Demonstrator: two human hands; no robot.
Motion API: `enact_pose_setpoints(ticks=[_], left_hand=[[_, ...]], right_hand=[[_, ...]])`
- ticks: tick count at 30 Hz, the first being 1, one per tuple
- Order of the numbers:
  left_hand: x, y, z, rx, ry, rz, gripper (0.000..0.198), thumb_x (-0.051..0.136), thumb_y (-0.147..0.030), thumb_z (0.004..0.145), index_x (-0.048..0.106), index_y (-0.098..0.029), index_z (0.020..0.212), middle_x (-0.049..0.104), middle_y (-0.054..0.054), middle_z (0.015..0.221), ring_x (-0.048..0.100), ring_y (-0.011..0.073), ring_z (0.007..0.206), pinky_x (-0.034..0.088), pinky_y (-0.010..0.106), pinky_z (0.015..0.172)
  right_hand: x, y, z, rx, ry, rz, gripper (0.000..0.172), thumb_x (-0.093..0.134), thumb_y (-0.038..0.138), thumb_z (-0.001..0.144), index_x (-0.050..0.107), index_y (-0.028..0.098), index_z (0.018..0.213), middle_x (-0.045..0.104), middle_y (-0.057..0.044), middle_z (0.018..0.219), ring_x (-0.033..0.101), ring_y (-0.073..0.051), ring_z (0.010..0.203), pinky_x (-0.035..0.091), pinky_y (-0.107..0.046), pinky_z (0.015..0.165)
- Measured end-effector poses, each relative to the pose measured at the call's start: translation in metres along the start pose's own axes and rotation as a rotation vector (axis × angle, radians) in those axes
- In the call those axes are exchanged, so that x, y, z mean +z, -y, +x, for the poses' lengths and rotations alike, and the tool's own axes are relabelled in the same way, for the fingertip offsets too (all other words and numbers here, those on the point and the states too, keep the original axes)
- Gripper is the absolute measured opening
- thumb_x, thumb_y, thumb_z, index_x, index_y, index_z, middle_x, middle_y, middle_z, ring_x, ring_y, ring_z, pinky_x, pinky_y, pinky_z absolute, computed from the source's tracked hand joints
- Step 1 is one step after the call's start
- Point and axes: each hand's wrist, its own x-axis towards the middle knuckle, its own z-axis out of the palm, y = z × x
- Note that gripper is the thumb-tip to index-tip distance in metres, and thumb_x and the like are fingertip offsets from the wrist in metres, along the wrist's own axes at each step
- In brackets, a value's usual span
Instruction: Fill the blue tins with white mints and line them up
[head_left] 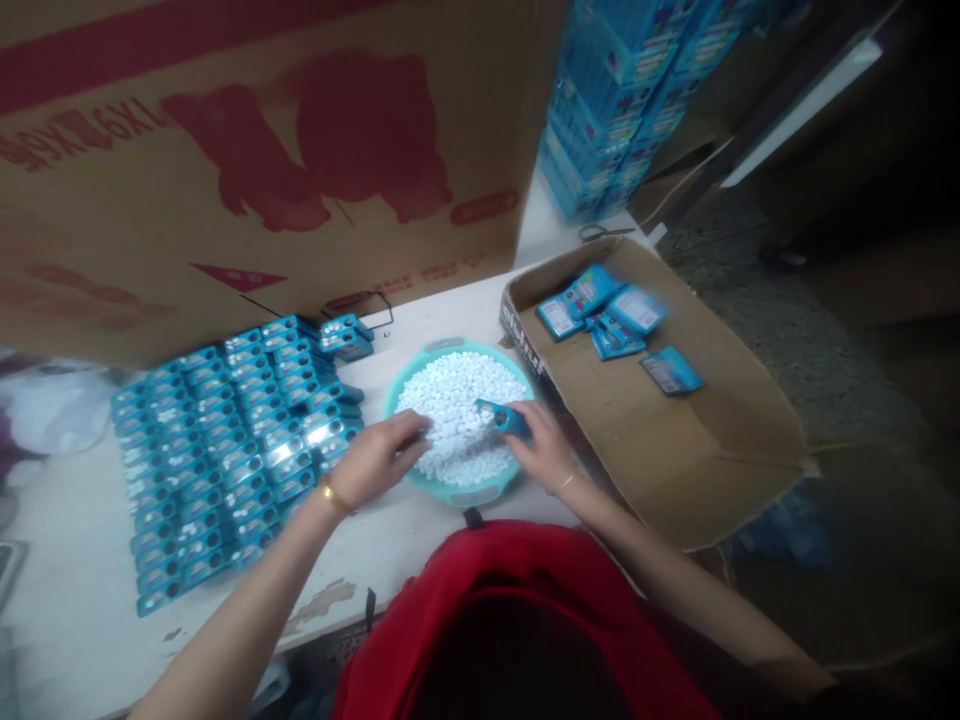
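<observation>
My right hand (544,447) grips a small blue box (504,418) over the right side of a round turquoise basin (395,395). Small white pellets (461,385) fill the basin. At its left rim is my left hand (382,458), fingers bent toward the pellets and thumb near the fingertips. Whether any pellets are between those fingertips is too blurred to see. To the left, many blue boxes (225,440) stand packed in rows on the white table (330,560). A few more blue boxes (347,338) sit slightly apart behind the rows.
At the right, a shallow cardboard tray (697,460) holds several flat blue packets (630,310). Behind stands a large cardboard carton (360,120) with red print. Tall stacks of blue boxes (615,110) rise at the back right, with scissors (604,232) by their foot.
</observation>
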Motion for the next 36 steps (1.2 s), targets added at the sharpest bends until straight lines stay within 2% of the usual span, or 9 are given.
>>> enact_pose_setpoints(ticks=[7,13,15,18,23,26,28,32,36], left_hand=[[-0.041,-0.069,0.021,-0.015,0.248,0.53,0.023,0.039,-0.027,0.093,0.059,-0.017,0.096,0.063,0.008,0.094,0.062,0.02,0.077,0.046,0.029,0.061],[-0.051,-0.107,0.024,-0.03,0.286,0.706,0.026,0.037,-0.008,0.087,0.06,-0.016,0.096,0.061,0.009,0.09,0.061,0.02,0.073,0.041,0.028,0.054],[-0.05,-0.095,0.017,-0.046,0.221,0.673,0.024,0.038,-0.013,0.089,0.059,-0.017,0.099,0.061,0.007,0.092,0.061,0.0204,0.077,0.042,0.028,0.057],[-0.033,-0.046,0.003,-0.187,0.133,0.574,0.021,0.04,-0.026,0.092,0.058,-0.019,0.102,0.061,0.006,0.096,0.061,0.0199,0.081,0.044,0.028,0.061],[0.058,0.038,-0.006,-0.4,0.209,0.326,0.018,0.045,-0.023,0.09,0.059,-0.019,0.1,0.062,0.008,0.101,0.062,0.0214,0.09,0.046,0.03,0.073],[0.112,0.049,0.012,-0.384,0.103,0.131,0.02,0.044,-0.024,0.09,0.059,-0.019,0.104,0.063,0.01,0.106,0.06,0.0239,0.099,0.046,0.034,0.082],[0.133,0.048,0.025,-0.382,0.046,0.075,0.023,0.044,-0.026,0.091,0.057,-0.019,0.108,0.063,0.009,0.111,0.059,0.0235,0.104,0.046,0.035,0.087],[0.138,0.054,0.029,-0.369,-0.007,-0.011,0.025,0.045,-0.033,0.092,0.054,-0.021,0.112,0.063,0.005,0.113,0.061,0.0191,0.101,0.047,0.031,0.088],[0.108,0.061,0.011,-0.226,-0.079,-0.204,0.026,0.048,-0.038,0.09,0.055,-0.02,0.107,0.064,0.005,0.098,0.061,0.0171,0.087,0.049,0.03,0.081]], right_hand=[[0.012,0.002,-0.001,-0.141,0.02,-0.016,0.036,0.052,0.018,0.085,0.051,0.021,0.12,0.06,-0.011,0.11,0.055,-0.027,0.104,0.048,-0.044,0.091],[0.014,0.002,-0.003,-0.126,0.033,0.003,0.037,0.052,0.018,0.085,0.051,0.023,0.122,0.061,-0.01,0.11,0.055,-0.026,0.104,0.048,-0.044,0.09],[0.011,0.002,-0.003,-0.1,0.033,0.007,0.036,0.052,0.019,0.085,0.051,0.023,0.121,0.061,-0.01,0.11,0.056,-0.026,0.104,0.048,-0.043,0.09],[0.002,0.0,-0.004,-0.032,-0.019,0.02,0.033,0.054,0.021,0.085,0.052,0.023,0.118,0.061,-0.009,0.109,0.057,-0.025,0.104,0.048,-0.042,0.09],[-0.012,-0.008,-0.004,0.101,-0.132,0.039,0.035,0.062,0.029,0.083,0.052,0.024,0.116,0.061,-0.008,0.108,0.058,-0.024,0.102,0.048,-0.04,0.09],[-0.013,-0.015,-0.005,0.157,-0.161,0.064,0.036,0.065,0.032,0.081,0.053,0.024,0.115,0.061,-0.007,0.107,0.059,-0.023,0.1,0.047,-0.039,0.09],[-0.011,-0.018,-0.005,0.193,-0.166,0.087,0.037,0.065,0.033,0.081,0.053,0.024,0.114,0.061,-0.007,0.107,0.059,-0.023,0.099,0.047,-0.04,0.09],[-0.008,-0.022,-0.008,0.242,-0.178,0.121,0.041,0.066,0.035,0.08,0.052,0.023,0.116,0.061,-0.008,0.11,0.059,-0.024,0.101,0.047,-0.041,0.091],[-0.011,-0.022,-0.01,0.217,-0.158,0.094,0.039,0.064,0.034,0.081,0.051,0.024,0.116,0.061,-0.008,0.109,0.058,-0.024,0.101,0.047,-0.041,0.091]])
